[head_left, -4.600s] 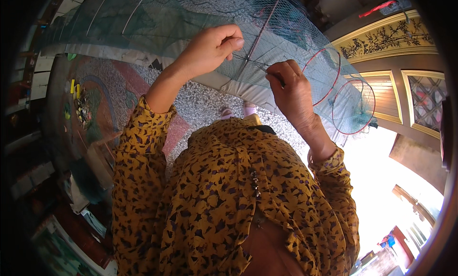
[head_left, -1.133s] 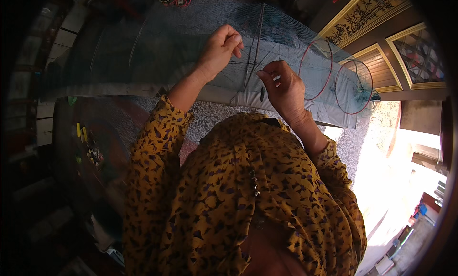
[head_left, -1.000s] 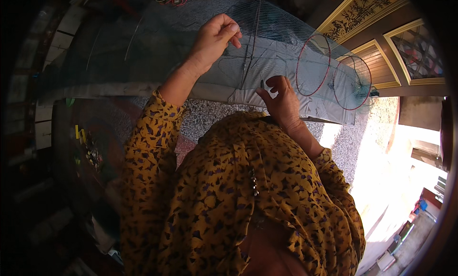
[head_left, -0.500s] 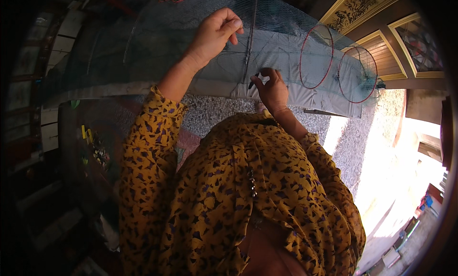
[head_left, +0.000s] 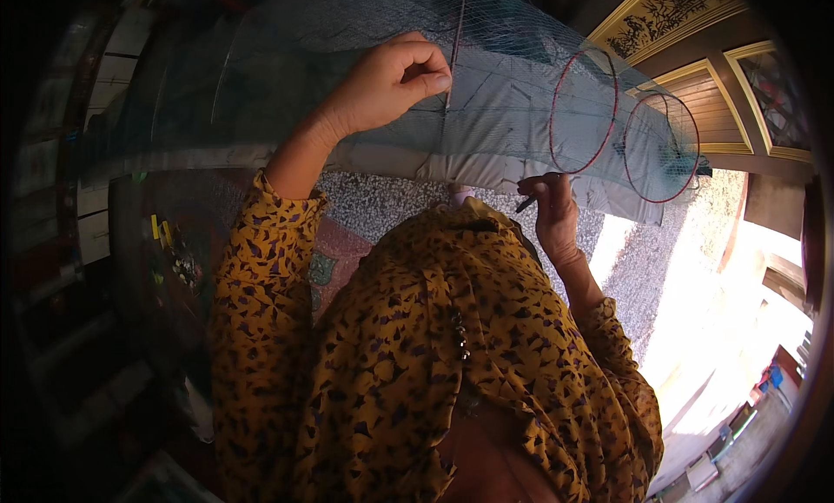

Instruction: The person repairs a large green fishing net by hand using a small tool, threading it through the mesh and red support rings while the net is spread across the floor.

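Note:
A green-blue mesh net [head_left: 512, 95] with round hoops is spread over a grey cloth-covered surface [head_left: 486, 166] in front of me. My left hand [head_left: 382, 84] is closed in a pinch at a dark upright hoop [head_left: 455, 47] of the net, seen nearly edge-on. Its thumb and forefinger meet on the net there; any thread between them is too fine to see. Near the cloth's front edge, my right hand [head_left: 556, 215] is closed round a small, slim dark tool [head_left: 526, 204], whose exact kind is unclear. To its upper right stands a red hoop [head_left: 552, 125].
Another red hoop [head_left: 629, 160] stands at the net's right end. Gold-framed wooden panels [head_left: 695, 95] rise at the far right. Below the cloth lies a speckled floor [head_left: 382, 203], brightly sunlit on the right. Yellow items [head_left: 162, 232] sit in shadow at left.
My left hand has come down and slightly right, its fingertips now against the hoop. My right hand has drawn right and nearer to me, away from the hoop, with the dark tool.

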The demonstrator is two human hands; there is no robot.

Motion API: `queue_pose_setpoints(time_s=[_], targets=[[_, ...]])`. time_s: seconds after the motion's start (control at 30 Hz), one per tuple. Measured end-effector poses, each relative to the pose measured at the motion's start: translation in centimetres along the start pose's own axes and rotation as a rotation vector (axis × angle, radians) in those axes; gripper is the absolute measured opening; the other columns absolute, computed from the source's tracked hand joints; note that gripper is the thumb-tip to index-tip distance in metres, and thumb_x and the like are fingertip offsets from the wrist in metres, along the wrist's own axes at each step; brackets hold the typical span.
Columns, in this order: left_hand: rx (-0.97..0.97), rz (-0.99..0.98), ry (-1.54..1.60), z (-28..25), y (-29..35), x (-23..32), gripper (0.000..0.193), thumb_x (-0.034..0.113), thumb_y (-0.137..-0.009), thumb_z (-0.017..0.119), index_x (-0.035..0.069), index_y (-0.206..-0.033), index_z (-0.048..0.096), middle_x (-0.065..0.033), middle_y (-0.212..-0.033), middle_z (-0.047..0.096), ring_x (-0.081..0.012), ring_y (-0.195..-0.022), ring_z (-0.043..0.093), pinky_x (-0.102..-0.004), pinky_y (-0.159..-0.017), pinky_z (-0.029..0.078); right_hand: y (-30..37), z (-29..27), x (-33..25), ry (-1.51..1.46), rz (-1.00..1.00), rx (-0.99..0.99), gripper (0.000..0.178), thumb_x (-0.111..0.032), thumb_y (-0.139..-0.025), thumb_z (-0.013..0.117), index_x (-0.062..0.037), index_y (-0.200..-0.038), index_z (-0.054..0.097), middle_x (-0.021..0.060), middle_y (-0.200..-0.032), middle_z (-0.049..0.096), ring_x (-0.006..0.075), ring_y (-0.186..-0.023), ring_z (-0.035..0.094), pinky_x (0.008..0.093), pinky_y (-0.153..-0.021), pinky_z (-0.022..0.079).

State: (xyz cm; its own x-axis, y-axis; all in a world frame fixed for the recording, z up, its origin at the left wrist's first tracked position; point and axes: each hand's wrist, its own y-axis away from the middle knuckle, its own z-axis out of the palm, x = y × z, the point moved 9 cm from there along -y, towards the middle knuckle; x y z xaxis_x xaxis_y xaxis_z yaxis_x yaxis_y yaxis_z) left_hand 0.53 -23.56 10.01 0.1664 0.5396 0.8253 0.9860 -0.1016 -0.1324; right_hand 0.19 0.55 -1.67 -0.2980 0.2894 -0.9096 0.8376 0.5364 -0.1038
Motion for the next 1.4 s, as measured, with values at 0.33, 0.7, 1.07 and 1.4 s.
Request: queue_pose_setpoints(time_s=[0.33,0.7,1.07,1.4], targets=[[-0.241,-0.001,0.211,2.4,1.4,1.2,0.007,0.009,-0.093,0.05,0.002,-0.09,0.051,0.0005,-0.086,0.048,-0.0054,-0.072,0.046,-0.0198,-0.065,0.041,-2.9,-11.8,-7.8,-1.291,-0.212,0.404,0.023,-0.023,-0.099,0.036,-0.005,-0.104,0.05,0.0103,-0.085,0.06,0.0216,-0.076,0.059,0.0398,-0.078,0.05],[-0.22,-0.053,0.444,6.6,-3.0,2.2,0.013,0.015,-0.095,0.046,0.004,-0.09,0.051,-0.0014,-0.084,0.056,-0.0055,-0.069,0.052,-0.0189,-0.059,0.042,-1.7,-4.2,-12.7,0.245,-0.087,0.041,0.015,-0.004,-0.08,0.064,-0.0069,-0.094,0.067,0.008,-0.084,0.054,0.022,-0.07,0.06,0.0312,-0.063,0.05],[-0.181,-0.045,0.237,9.9,-4.0,1.8,0.008,0.009,-0.09,0.055,0.001,-0.09,0.057,-0.0019,-0.079,0.06,-0.0069,-0.063,0.054,-0.0195,-0.059,0.043,-0.5,-4.5,-6.0,0.021,0.018,0.402,0.013,0.001,-0.074,0.068,-0.004,-0.084,0.061,0.0063,-0.077,0.055,0.0156,-0.061,0.06,0.0266,-0.052,0.048],[-0.041,-0.139,0.202,9.7,-1.9,0.7,0.008,0.008,-0.092,0.051,0.0,-0.091,0.052,-0.0031,-0.078,0.059,-0.0075,-0.064,0.053,-0.0211,-0.059,0.043,-1.5,-2.6,-9.5,0.33,-0.205,0.379,0.024,-0.008,-0.075,0.068,-0.0121,-0.098,0.064,0.0048,-0.076,0.054,0.0228,-0.066,0.058,0.0304,-0.056,0.048]])
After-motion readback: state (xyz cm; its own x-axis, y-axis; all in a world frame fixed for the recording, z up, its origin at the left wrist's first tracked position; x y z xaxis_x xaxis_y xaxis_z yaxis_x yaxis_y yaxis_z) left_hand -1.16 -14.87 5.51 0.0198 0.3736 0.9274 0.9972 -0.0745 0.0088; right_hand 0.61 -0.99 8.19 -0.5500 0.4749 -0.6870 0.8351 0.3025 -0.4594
